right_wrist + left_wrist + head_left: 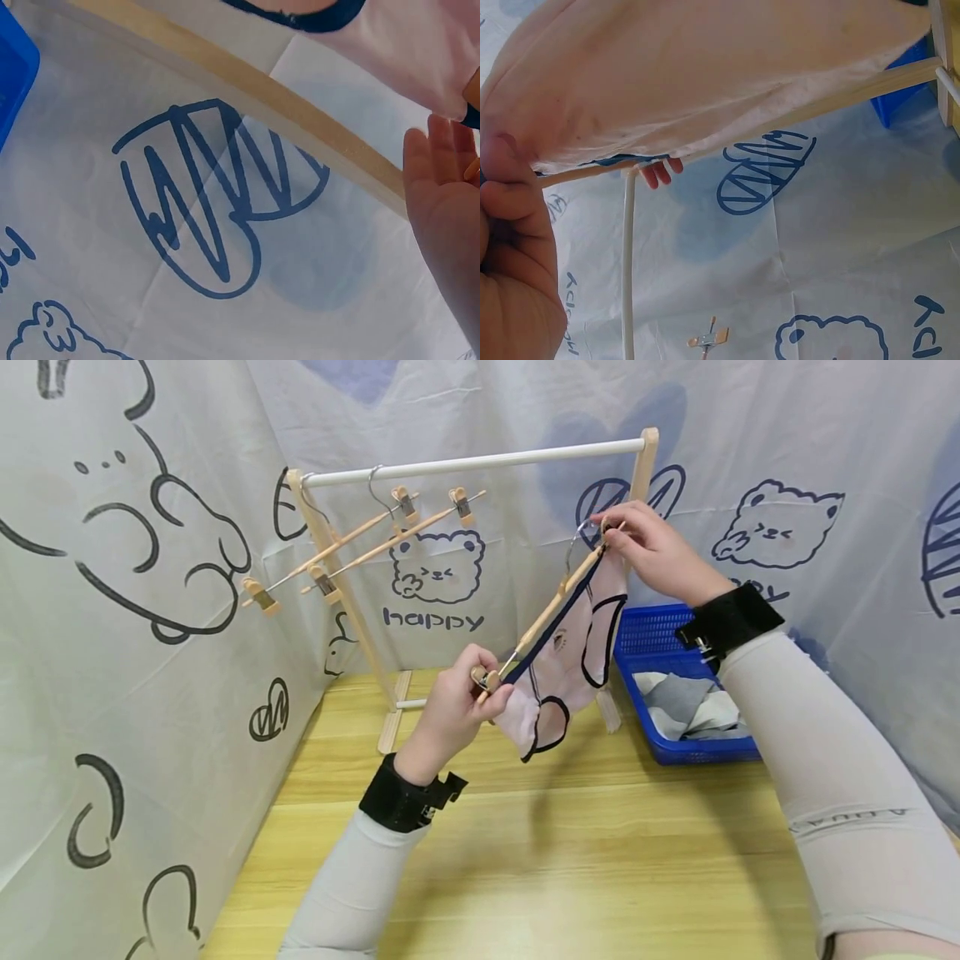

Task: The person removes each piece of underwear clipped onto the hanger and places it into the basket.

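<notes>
In the head view a wooden clip hanger is held tilted in front of a small wooden clothes rack. A pale pink garment with dark trim hangs from it. My left hand pinches the clip at the hanger's lower end. My right hand pinches the upper end beside the metal hook, just below the rack's white rod. The left wrist view is filled by the pink garment, with my left hand at the left edge. In the right wrist view my right hand shows beside the garment.
Two bare clip hangers hang at the left end of the rod. A blue basket with grey and white clothes stands at the right on the wooden table. Printed cloth walls enclose the space. The rack's right post crosses the right wrist view.
</notes>
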Tool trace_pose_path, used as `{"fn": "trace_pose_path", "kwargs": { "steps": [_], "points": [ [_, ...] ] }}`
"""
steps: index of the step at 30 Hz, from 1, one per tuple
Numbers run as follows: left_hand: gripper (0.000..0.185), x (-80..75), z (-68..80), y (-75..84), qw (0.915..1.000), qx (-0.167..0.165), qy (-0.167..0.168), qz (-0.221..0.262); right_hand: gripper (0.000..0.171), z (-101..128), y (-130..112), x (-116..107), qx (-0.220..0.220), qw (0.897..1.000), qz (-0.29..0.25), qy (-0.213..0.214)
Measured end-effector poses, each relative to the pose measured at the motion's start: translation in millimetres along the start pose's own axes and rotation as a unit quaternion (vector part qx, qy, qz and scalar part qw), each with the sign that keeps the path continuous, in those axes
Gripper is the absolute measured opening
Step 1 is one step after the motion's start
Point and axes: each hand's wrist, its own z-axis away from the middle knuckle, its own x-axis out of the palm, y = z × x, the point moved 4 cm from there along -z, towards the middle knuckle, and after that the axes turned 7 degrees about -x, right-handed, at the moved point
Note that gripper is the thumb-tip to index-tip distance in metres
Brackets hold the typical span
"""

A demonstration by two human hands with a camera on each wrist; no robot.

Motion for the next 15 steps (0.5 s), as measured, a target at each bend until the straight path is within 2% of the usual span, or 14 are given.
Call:
{"fn": "trace_pose_path", "kwargs": {
  "steps": [3,6,9,15],
  "points": [
    [0.021,-1.9,0.4,-3.1,0.9999,0.001,0.014,-0.001,0.034,3,2,-2,-0.001,1.000,-0.005,0.011],
    [0.028,-4.3,1.2,-7.1,0.9997,-0.011,0.023,0.007,0.031,7,3,-4,0.004,1.000,-0.013,0.026],
    [0.035,-6.8,2.1,-11.6,0.9986,-0.038,0.032,0.021,0.030,10,4,-5,0.007,0.999,-0.020,0.041],
    [0.023,-10.3,5.1,-19.4,0.9904,-0.103,0.063,0.067,0.031,18,5,-6,0.013,0.998,-0.006,0.063]
  ]
}}
